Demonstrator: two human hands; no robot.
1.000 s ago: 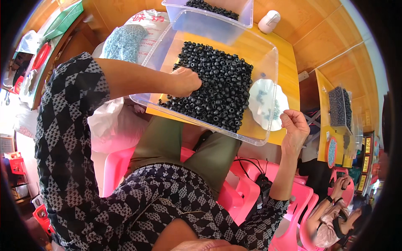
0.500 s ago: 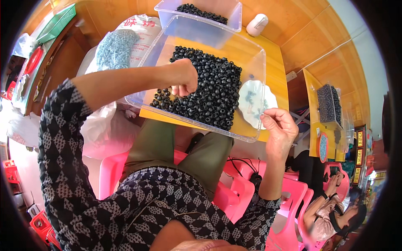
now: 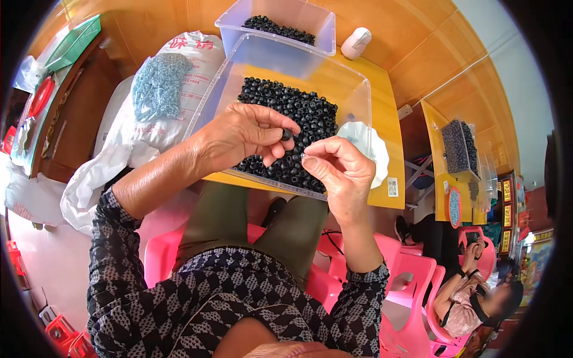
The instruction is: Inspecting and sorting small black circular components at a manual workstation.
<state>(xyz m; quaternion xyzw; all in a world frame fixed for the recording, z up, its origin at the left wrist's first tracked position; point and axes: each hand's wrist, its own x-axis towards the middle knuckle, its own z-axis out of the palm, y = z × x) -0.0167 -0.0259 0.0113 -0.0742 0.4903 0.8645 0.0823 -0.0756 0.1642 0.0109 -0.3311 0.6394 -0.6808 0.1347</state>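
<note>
On my feed the left hand (image 3: 248,134) sits just above centre, its thumb and forefinger pinched on one black bead (image 3: 286,135), the other fingers loosely curled. The bead is over the tub (image 3: 286,62), lifted clear of the pile (image 3: 292,107) as far as I can judge.

At the bead's 4 o'clock, near but apart, I have the right hand (image 3: 343,170), thumb and forefinger meeting at the tips. A tiny pale speck (image 3: 304,156) shows there; I cannot tell what it is or whether it is gripped.

The white dish (image 3: 380,156) lies at 2 o'clock, partly behind the right hand; a bag (image 3: 160,86) of blue bits is at 10.

I judge the step in hand as fine fingertip work on a single bead. From here I'd say the next move calls for a steady left pinch and small, careful right-hand motion.
</note>
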